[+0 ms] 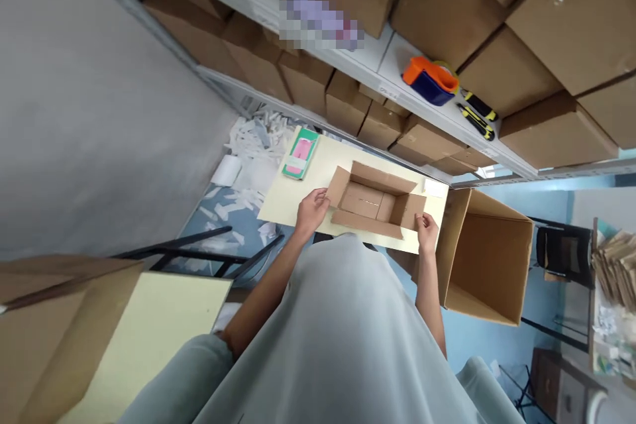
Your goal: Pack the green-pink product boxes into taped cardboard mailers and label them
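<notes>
An opened cardboard box (365,201) stands on the pale yellow table (278,202), its flaps folded outward and nothing visible inside. My left hand (313,209) pinches the edge of its left flap. At the other end, my right hand (426,230) grips the right flap between thumb and fingers. Behind and to the left of the box lies a green and pink package (301,154). A small white slip (434,188) rests near the table's back right corner.
Shelves full of cardboard boxes (442,3) run above the table. A tape dispenser (430,81) and two box cutters (476,121) lie on the shelf edge. A large open carton (489,258) stands to the right; paper scraps (258,146) cover the floor at left.
</notes>
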### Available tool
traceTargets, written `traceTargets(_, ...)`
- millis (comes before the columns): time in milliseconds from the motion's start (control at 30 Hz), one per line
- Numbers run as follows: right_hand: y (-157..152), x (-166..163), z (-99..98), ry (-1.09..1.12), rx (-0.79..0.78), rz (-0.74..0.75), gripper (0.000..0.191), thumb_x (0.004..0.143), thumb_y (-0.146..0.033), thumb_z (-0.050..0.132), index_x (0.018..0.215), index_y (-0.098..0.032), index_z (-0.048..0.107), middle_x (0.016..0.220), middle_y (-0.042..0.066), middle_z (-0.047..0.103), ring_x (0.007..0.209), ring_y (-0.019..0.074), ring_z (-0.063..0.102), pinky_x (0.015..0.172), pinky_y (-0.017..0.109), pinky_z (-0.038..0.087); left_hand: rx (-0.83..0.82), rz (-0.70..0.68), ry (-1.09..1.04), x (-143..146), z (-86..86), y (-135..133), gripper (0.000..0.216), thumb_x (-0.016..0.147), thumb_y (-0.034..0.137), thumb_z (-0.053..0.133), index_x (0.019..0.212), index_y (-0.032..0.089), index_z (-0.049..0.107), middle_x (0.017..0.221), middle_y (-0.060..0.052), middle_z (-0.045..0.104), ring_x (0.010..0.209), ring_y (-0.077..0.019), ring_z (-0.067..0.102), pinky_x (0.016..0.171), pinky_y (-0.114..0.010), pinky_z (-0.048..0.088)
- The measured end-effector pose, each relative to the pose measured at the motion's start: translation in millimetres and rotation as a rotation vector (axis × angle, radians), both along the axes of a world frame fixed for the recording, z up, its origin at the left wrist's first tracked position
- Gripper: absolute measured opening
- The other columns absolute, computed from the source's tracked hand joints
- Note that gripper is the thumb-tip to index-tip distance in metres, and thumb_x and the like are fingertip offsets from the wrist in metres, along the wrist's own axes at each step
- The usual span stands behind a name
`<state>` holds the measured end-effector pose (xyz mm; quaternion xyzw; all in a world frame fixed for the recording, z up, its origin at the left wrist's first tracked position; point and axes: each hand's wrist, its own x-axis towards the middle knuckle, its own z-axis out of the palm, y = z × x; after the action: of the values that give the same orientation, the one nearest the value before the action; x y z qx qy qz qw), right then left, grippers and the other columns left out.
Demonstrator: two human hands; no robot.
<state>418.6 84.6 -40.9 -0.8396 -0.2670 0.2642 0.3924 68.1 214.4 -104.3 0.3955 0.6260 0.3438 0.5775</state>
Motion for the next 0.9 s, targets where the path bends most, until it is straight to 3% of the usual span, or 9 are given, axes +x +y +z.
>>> traceTargets(167,7,-25,17.4,0.056,0.046,0.032,0.072,0.073,-0.08,0.083,0.107,-0.016,0.08,0.103,0.013,0.084,0.099,0.0302,0.076,0.093,0.045,0.061,-0.031,0.123,-0.121,-49,9.8,-44,0.049,0.078,0.045,0.078,0.118,0.018,0.075,0.105,-0.01,0.084,0.1,-0.0282,0.082,0.091,-0.042,0.069)
traceTargets(433,60,-88,16.0,0.241,0.006,0.511,0.07,0.074,-0.081,0.087,0.107,-0.02,0.08,0.102,0.012,0.085,0.1,0.0314,0.078,0.093,0.047,0.063,-0.021,0.6,-0.085,-124,23.5,-157,0.052,0.073,0.05,0.082,0.115,0.021,0.075,0.109,-0.011,0.085,0.101,-0.0293,0.081,0.078,-0.038,0.068)
traceTargets(667,85,-169,3.7,0.41,-0.074,0.96,0.063,0.073,-0.074,0.092,0.106,-0.021,0.081,0.104,0.01,0.086,0.099,0.0286,0.077,0.095,0.045,0.062,0.013,1.082,0.036,-129,48.8,-302,0.068,0.071,0.066,0.089,0.118,0.018,0.077,0.113,-0.013,0.085,0.107,-0.0312,0.081,0.086,-0.043,0.07)
traceTargets(800,75,-230,-3.1,0.479,-0.087,1.162,0.062,0.073,-0.074,0.091,0.105,-0.021,0.079,0.102,0.009,0.084,0.098,0.0266,0.076,0.095,0.043,0.061,0.026,1.285,0.097,-127,69.3,-376,0.072,0.068,0.069,0.094,0.117,0.018,0.079,0.118,-0.014,0.084,0.109,-0.0309,0.08,0.087,-0.042,0.071)
traceTargets(900,58,-274,-4.2,0.493,-0.083,1.279,0.061,0.074,-0.076,0.089,0.102,-0.022,0.078,0.097,0.007,0.082,0.095,0.026,0.074,0.091,0.041,0.061,0.037,1.41,0.129,-129,78.5,-416,0.07,0.071,0.07,0.094,0.118,0.02,0.079,0.119,-0.013,0.084,0.109,-0.0301,0.08,0.087,-0.042,0.071)
